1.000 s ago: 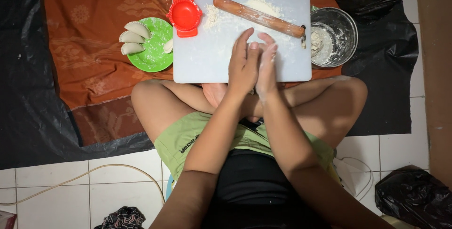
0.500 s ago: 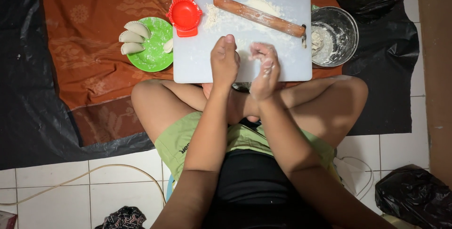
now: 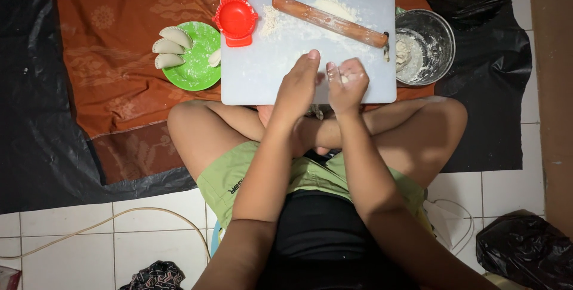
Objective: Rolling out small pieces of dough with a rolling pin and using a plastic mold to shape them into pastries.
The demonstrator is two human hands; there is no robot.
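White floor tiles [image 3: 71, 248] carry black plastic sheeting [image 3: 42, 147], and over that lies a rust-brown patterned cloth [image 3: 113, 69] whose top edge is cut off by the frame. On the cloth sits a pale grey rectangular plastic cutting board [image 3: 250, 81], dusted with flour. A long wooden rolling pin [image 3: 328, 20] lies slanted near the board's far edge. Off the right edge stands a round metal bowl [image 3: 439, 45] holding dough; beyond the left edge is a green round plate [image 3: 197, 69] with folded white dumplings [image 3: 169, 46]. A red plastic dumpling press [image 3: 236, 18] sits at the far left corner.

Near the board's front edge, the left hand [image 3: 296, 90] hovers loosely curled, thumb extended. The right hand [image 3: 347, 82] is closed around a small floury lump of dough [image 3: 344, 78], mostly hidden by fingers.
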